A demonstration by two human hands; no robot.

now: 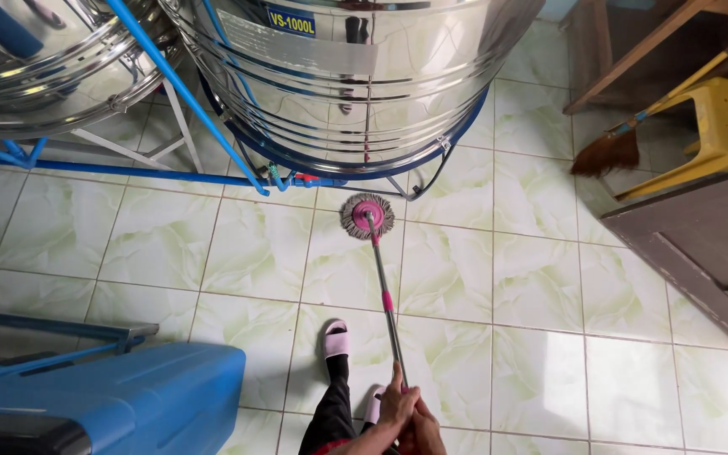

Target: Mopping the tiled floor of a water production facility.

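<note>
A spin mop with a round grey-stringed head and pink hub (pixel 367 216) rests on the pale green tiled floor (pixel 499 278), just in front of a large steel tank (pixel 347 76). Its metal pole with a pink collar (pixel 385 295) runs back toward me. My left hand (pixel 395 406) and my right hand (pixel 420 431) both grip the pole's near end at the bottom of the view, left above right. My foot in a pink slipper (pixel 335 339) stands just left of the pole.
A second steel tank (pixel 35 59) on a blue pipe frame (pixel 128 173) stands far left. A blue plastic container (pixel 103 400) sits near left. A broom (pixel 608 152), a yellow stool (pixel 718 126) and a dark wooden door (pixel 701 244) occupy the right.
</note>
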